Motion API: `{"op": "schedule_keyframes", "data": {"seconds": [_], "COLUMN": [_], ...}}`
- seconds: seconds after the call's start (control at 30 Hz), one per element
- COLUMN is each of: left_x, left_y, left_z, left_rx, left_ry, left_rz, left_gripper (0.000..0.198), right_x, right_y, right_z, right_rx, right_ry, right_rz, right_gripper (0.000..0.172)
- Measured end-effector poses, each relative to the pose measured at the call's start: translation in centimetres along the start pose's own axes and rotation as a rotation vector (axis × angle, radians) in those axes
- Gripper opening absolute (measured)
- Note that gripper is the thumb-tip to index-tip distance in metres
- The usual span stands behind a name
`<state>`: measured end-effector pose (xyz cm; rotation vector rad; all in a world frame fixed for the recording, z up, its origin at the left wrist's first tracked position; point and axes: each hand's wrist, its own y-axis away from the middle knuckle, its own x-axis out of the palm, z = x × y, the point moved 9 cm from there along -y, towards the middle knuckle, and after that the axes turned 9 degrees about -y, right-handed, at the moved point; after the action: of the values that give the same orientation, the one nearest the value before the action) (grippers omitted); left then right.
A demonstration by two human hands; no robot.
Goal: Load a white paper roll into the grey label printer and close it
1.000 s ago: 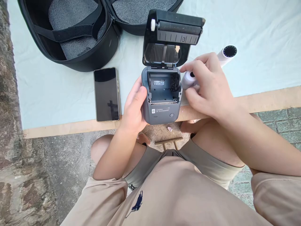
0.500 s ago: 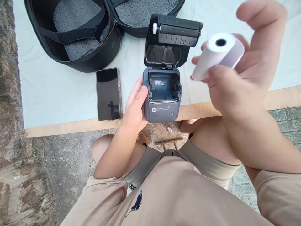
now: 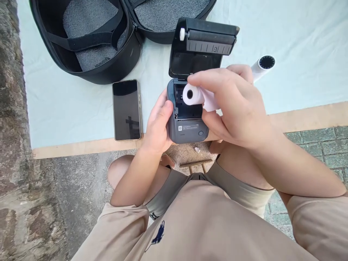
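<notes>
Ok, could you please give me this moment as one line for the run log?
left hand: grip on printer | right hand: holds paper roll above printer | lid: up | phone: left of printer

My right hand [image 3: 236, 105]: grips white roll [image 3: 194, 96], held over open bay of printer [image 3: 187, 127]. My left hand [image 3: 157, 125]: clasps printer's left side at table [image 3: 312, 116] edge. Lid [image 3: 205, 43] raised upright. Phone [image 3: 127, 110] left of printer, face up. Case [image 3: 89, 40] open behind. Second roll [image 3: 262, 65] lying right.
</notes>
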<state>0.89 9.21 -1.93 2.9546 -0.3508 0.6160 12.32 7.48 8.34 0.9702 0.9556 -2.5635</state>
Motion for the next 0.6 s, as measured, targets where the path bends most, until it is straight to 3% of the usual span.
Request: {"op": "schedule_keyframes", "data": {"seconds": [0.13,0.27,0.4,0.47,0.6], "left_x": [0.1,-0.2,-0.2,0.0,0.2], "left_y": [0.0,-0.1,-0.1,0.0,0.2], "left_z": [0.0,0.0,0.2,0.2,-0.1], "left_rx": [0.013,0.041,0.037,0.024,-0.002], "left_ry": [-0.022,-0.058,-0.039,-0.028,-0.026], "left_rz": [0.017,0.01,0.015,0.035,0.022], "left_gripper": [0.033,0.034,0.035,0.034,0.035], "right_x": [0.9,1.7,2.5,2.3,0.9], "right_y": [-0.2,0.0,0.1,-0.1,-0.2], "right_z": [-0.3,-0.8,-0.8,-0.5,-0.6], "right_rx": [-0.02,0.022,0.017,-0.002,0.027], "right_ry": [0.191,0.242,0.22,0.196,0.275], "right_rz": [0.042,0.108,0.147,0.113,-0.029], "right_gripper": [0.061,0.058,0.034,0.024,0.021]}}
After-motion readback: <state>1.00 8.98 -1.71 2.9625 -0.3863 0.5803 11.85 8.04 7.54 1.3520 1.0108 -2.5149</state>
